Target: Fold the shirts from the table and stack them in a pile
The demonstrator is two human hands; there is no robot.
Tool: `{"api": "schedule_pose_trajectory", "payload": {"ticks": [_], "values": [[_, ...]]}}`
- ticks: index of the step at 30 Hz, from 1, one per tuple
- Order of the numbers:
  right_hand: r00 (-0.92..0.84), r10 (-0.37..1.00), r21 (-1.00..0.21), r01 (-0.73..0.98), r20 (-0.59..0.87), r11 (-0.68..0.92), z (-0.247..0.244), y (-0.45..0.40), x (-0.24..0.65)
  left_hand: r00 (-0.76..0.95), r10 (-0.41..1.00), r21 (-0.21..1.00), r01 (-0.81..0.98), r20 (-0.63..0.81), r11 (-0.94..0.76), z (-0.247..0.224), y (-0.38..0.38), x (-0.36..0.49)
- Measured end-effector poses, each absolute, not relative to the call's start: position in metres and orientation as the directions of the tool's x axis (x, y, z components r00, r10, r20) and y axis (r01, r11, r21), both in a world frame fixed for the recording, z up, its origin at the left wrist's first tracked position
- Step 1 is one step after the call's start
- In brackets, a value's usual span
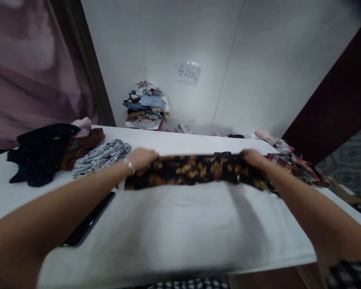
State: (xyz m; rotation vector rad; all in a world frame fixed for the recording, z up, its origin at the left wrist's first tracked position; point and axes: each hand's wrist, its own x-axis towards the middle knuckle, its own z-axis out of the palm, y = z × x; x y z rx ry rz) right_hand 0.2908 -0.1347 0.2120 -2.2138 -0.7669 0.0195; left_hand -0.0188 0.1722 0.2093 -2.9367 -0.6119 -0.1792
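A black shirt with a golden-brown floral print (192,170) is stretched in a long strip between my two hands. My left hand (142,158), with a silver bracelet at the wrist, grips its upper left part. At the upper right part, my right hand (254,157) is closed on the cloth, fingers smeared a little by motion. The shirt is just above or against the far part of a white cloth (180,224) spread over the table; I cannot tell which. A dark phone or tablet (88,220) lies under my left forearm.
Left on the table are a dark navy garment (45,150), a brown one (81,146) and a black-and-white patterned one (104,156). A tall clothes stack (147,106) stands by the wall. Right lie a plaid shirt (297,166) and pink clothing (266,136).
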Motion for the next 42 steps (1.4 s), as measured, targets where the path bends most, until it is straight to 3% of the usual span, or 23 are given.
{"api": "schedule_pose_trajectory", "payload": {"ticks": [2,3,4,6,8,10,13,18,21,24,27,30,33,36,39,42], "values": [[0.86,0.338,-0.711,0.507,0.382,-0.488,0.276,-0.108,0.319,0.851,0.437,-0.137,0.489,0.291,-0.862,0.282,0.195,0.017],[0.841,-0.006,-0.765,0.49,0.541,-0.418,0.31,-0.1,0.331,0.813,0.445,-0.143,0.525,0.376,-0.839,0.317,0.205,0.028],[0.781,-0.144,-0.762,0.522,0.607,-0.383,0.341,-0.096,0.34,0.767,0.443,-0.143,0.559,0.464,-0.817,0.349,0.213,0.034],[0.672,-0.288,-0.73,0.603,0.683,-0.322,0.394,-0.098,0.352,0.667,0.387,-0.145,0.596,0.637,-0.789,0.399,0.221,0.033],[0.542,-0.341,-0.626,0.748,0.768,-0.222,0.422,-0.109,0.354,0.608,0.309,-0.167,0.599,0.731,-0.783,0.424,0.219,0.02],[0.463,-0.31,-0.52,0.845,0.83,-0.129,0.424,-0.122,0.349,0.59,0.251,-0.189,0.582,0.767,-0.791,0.426,0.212,0.002],[0.475,-0.183,-0.493,0.868,0.861,-0.064,0.39,-0.141,0.331,0.61,0.238,-0.196,0.558,0.755,-0.807,0.392,0.2,-0.024],[0.582,0.043,-0.56,0.797,0.812,-0.225,0.293,-0.185,0.282,0.701,0.317,-0.226,0.565,0.639,-0.793,0.286,0.184,-0.079],[0.701,0.222,-0.624,0.708,0.678,-0.331,0.229,-0.223,0.252,0.835,0.337,-0.21,0.458,0.435,-0.864,0.21,0.171,-0.119],[0.781,0.426,-0.708,0.609,0.457,-0.358,0.17,-0.257,0.225,0.885,0.356,-0.037,0.384,0.301,-0.923,0.145,0.152,-0.154],[0.754,0.607,-0.719,0.565,0.251,-0.404,0.133,-0.281,0.201,0.877,0.388,0.126,0.367,0.284,-0.922,0.103,0.134,-0.178],[0.691,0.718,-0.697,0.555,0.082,-0.455,0.125,-0.297,0.183,0.847,0.428,0.211,0.377,0.315,-0.902,0.084,0.124,-0.194],[0.673,0.738,-0.727,0.49,-0.034,-0.481,0.136,-0.311,0.171,0.802,0.452,0.256,0.377,0.39,-0.89,0.08,0.12,-0.206],[0.721,0.675,-0.799,0.31,-0.155,-0.515,0.145,-0.321,0.168,0.782,0.451,0.283,0.357,0.431,-0.89,0.078,0.121,-0.216],[0.789,0.573,-0.814,0.171,-0.224,-0.555,0.151,-0.326,0.175,0.808,0.444,0.301,0.344,0.387,-0.889,0.075,0.125,-0.222],[0.856,0.486,-0.813,0.151,-0.178,-0.563,0.16,-0.322,0.188,0.857,0.445,0.314,0.36,0.261,-0.878,0.071,0.132,-0.224]]}}
